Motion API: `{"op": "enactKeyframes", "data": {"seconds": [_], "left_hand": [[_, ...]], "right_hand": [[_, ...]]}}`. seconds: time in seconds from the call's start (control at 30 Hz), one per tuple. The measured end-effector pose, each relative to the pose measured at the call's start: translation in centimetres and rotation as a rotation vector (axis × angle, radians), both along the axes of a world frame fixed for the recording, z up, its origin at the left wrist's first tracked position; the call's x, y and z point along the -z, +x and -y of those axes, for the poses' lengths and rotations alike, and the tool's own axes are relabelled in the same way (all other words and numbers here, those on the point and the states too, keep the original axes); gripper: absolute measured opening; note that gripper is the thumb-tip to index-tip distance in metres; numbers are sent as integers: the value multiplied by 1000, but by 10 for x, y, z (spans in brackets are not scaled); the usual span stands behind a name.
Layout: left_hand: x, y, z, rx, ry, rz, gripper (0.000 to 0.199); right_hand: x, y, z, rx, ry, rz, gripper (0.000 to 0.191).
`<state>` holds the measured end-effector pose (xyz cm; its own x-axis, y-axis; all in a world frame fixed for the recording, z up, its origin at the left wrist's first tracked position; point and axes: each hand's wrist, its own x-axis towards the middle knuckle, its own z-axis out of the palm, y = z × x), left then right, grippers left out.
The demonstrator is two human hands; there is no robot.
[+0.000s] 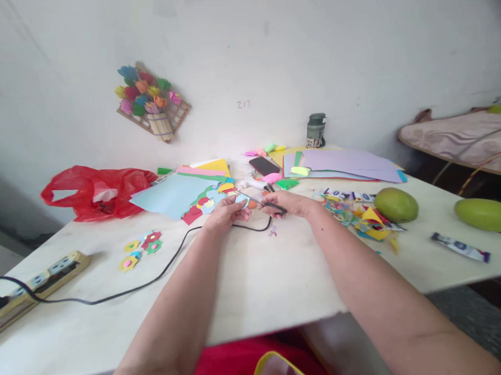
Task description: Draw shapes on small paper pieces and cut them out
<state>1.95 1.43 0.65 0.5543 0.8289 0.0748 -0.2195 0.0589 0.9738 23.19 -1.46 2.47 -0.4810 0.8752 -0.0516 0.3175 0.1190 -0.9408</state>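
My left hand (pixel 229 211) pinches a small light-blue piece of paper (pixel 243 200) above the middle of the table. My right hand (pixel 289 202) is closed on a pair of scissors (pixel 277 207) with dark handles, their blades pointing left at the paper. Just beyond the hands lies a white glue gun (pixel 253 184), partly hidden by them. Left of my left hand are coloured paper cut-outs (pixel 203 202), and nearer on the left lie small paper flowers (pixel 131 254). A few tiny scraps (pixel 272 230) rest below the scissors.
A power strip (pixel 40 288) with a black cable (pixel 133 292) running to the middle lies left. A red plastic bag (pixel 102 191), coloured sheets (pixel 351 164), a phone (pixel 264 165) and a bottle (pixel 315 130) stand farther back. Paper scraps (pixel 369 222) and green mangoes (pixel 396 204) lie right.
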Motion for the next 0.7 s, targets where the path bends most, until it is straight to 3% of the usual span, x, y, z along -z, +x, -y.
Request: {"op": "enactKeyframes", "data": {"seconds": [0.37, 0.7], "left_hand": [[-2, 0, 2, -41, -15, -17, 24], [-4, -1, 2, -75, 17, -29, 23]], "right_hand": [[2, 2, -1, 1, 1, -1, 28], [-5, -1, 4, -33, 0, 27, 16]]}}
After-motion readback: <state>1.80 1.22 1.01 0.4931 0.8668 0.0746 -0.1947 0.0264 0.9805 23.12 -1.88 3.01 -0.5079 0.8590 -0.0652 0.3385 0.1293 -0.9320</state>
